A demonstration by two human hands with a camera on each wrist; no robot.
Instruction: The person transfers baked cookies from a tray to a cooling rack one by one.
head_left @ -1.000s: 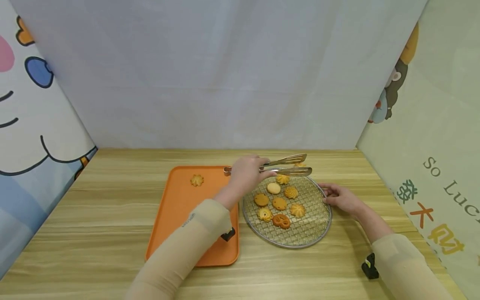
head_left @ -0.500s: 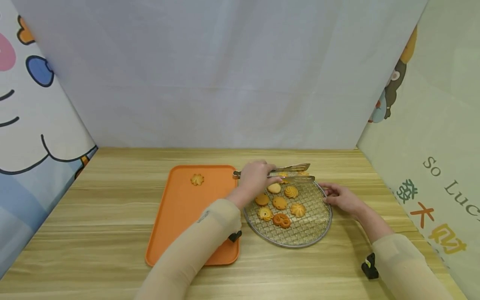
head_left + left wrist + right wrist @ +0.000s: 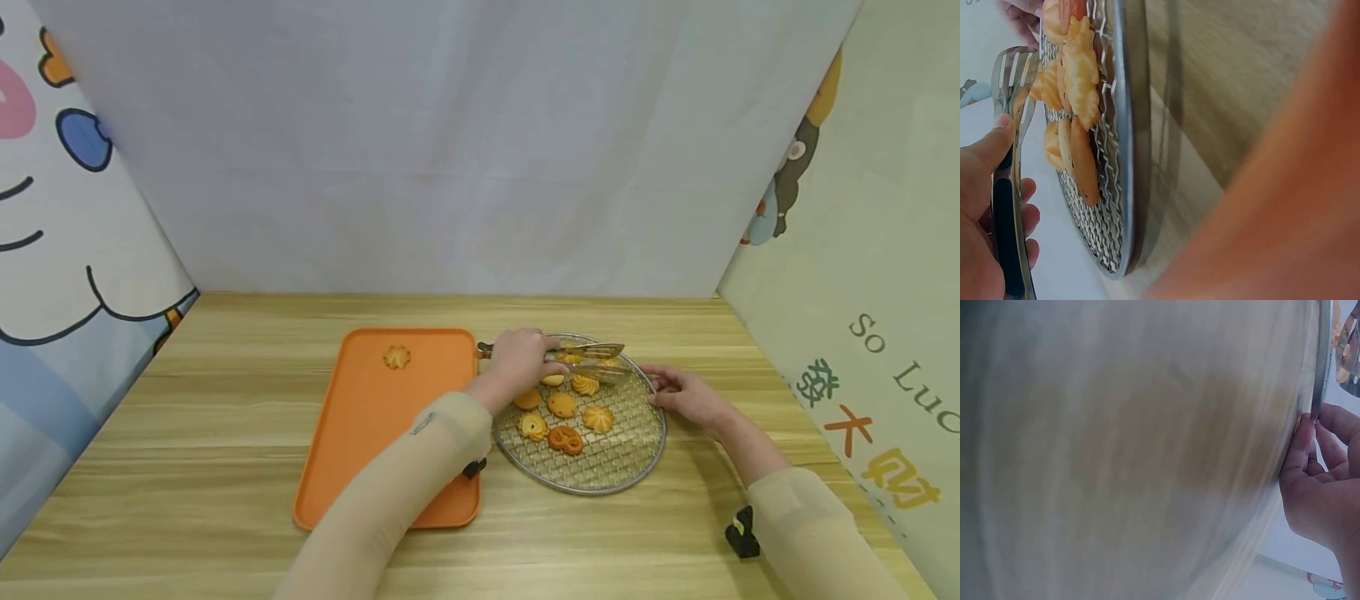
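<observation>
We are gripping the metal tongs (image 3: 581, 360) in our left hand (image 3: 521, 357), lowering their blades over the cookies (image 3: 561, 406) at the far side of the round wire rack (image 3: 633, 462). Our right hand (image 3: 678, 392) is pinching the rack's rim. One flower cookie (image 3: 396, 357) is already lying on the orange tray (image 3: 360, 450); about eight are still waiting on the rack.
</observation>
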